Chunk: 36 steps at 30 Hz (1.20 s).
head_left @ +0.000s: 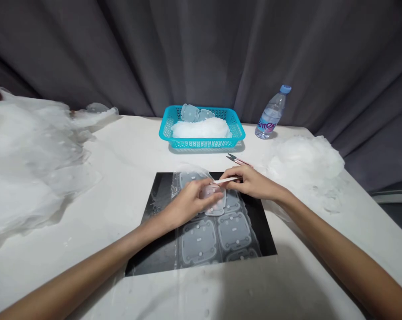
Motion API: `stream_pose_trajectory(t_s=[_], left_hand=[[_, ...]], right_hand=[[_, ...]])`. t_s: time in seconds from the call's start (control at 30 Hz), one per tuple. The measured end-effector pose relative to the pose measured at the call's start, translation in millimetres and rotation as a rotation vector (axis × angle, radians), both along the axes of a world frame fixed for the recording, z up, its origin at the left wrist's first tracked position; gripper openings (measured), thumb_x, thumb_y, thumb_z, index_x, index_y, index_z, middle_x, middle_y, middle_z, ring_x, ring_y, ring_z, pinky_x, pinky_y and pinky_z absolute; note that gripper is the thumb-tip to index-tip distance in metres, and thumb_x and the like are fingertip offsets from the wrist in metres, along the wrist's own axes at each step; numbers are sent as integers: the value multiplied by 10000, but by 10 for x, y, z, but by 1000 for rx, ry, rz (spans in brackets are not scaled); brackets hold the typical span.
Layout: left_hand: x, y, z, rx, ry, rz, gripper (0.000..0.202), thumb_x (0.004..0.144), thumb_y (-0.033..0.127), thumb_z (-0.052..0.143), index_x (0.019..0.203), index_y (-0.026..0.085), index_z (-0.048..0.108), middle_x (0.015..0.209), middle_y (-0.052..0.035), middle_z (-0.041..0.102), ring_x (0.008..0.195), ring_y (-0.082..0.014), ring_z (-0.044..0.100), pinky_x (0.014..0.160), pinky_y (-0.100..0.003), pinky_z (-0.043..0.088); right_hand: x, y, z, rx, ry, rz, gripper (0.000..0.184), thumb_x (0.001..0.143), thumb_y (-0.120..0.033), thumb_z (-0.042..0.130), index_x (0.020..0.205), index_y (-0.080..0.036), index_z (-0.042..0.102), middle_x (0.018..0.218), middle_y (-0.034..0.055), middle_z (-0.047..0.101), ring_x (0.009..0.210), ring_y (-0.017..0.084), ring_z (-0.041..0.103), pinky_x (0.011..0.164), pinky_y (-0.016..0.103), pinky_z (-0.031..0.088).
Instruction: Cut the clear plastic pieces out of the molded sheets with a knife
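My left hand (191, 200) is closed on a clear, rounded-square plastic piece (216, 207), thumb and fingers at its edges. In my right hand (247, 180) is a slim white tool (226, 180), its narrow tip pointing left at the piece's upper edge. The kind of tool cannot be made out. Beneath both hands lies a black mat (154, 249). Across it runs a clear sheet of similar rounded-square pieces (198, 242), partly covered by my left hand. Just beyond my right hand rests a pair of thread snips (239, 160) with dark blades and pink handles.
A turquoise basket (204, 143) at the back holds white, cloudy material and clear plastic pieces (190, 113). To its right stands a water bottle (272, 113). Crumpled clear plastic forms a big heap (30, 164) on the left and a smaller one (304, 164) on the right. Behind hangs a grey curtain (201, 53).
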<state>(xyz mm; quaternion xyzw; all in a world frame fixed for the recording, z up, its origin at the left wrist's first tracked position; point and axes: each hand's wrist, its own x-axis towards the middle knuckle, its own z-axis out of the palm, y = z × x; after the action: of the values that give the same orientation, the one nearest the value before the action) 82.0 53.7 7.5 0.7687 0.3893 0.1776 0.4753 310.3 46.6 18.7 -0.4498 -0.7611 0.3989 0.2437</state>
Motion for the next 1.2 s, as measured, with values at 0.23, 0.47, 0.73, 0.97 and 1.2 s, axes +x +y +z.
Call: stream_pose_trajectory(t_s=[0.23, 0.47, 0.73, 0.97, 1.2], left_hand=[[31, -29, -15, 19, -23, 10, 403, 950, 532, 654, 1011, 139, 718, 647, 50, 538, 543, -103, 422, 498, -223, 288], [-14, 11, 26, -277, 0, -201, 384, 906, 526, 724, 889, 142, 729, 648, 16, 633, 519, -99, 470, 477, -217, 302], [-103, 17, 197, 161, -71, -162, 249, 990, 450, 689, 992, 213, 765, 942, 11, 787, 826, -137, 700, 744, -217, 478], [-242, 25, 309, 354, -129, -177, 194, 1040, 333, 638, 1156, 232, 756, 1036, 5, 809, 864, -122, 749, 715, -177, 528], [-253, 0, 340, 346, -176, -157, 208, 1038, 325, 628, 1160, 221, 760, 1033, -16, 821, 863, -139, 770, 726, -183, 567]], right_hand=[[55, -10, 80, -50, 70, 61, 166, 931, -236, 641, 1016, -145, 751, 927, 41, 749, 807, 165, 635, 719, 268, 449], [88, 99, -92, 126, -35, 46, 122, 976, -194, 580, 969, -168, 699, 937, 46, 739, 880, 188, 652, 817, 317, 466], [194, 87, 72, 296, -13, -249, 191, 976, -263, 619, 1150, -221, 686, 1216, 90, 694, 1086, 239, 646, 887, 362, 500], [130, -183, 565, 32, 150, 79, 221, 850, -283, 846, 1042, -209, 765, 960, 20, 734, 851, 163, 621, 738, 280, 471], [91, -181, 528, 175, 200, 87, 49, 886, -224, 814, 927, -203, 795, 909, 16, 712, 831, 151, 604, 698, 278, 436]])
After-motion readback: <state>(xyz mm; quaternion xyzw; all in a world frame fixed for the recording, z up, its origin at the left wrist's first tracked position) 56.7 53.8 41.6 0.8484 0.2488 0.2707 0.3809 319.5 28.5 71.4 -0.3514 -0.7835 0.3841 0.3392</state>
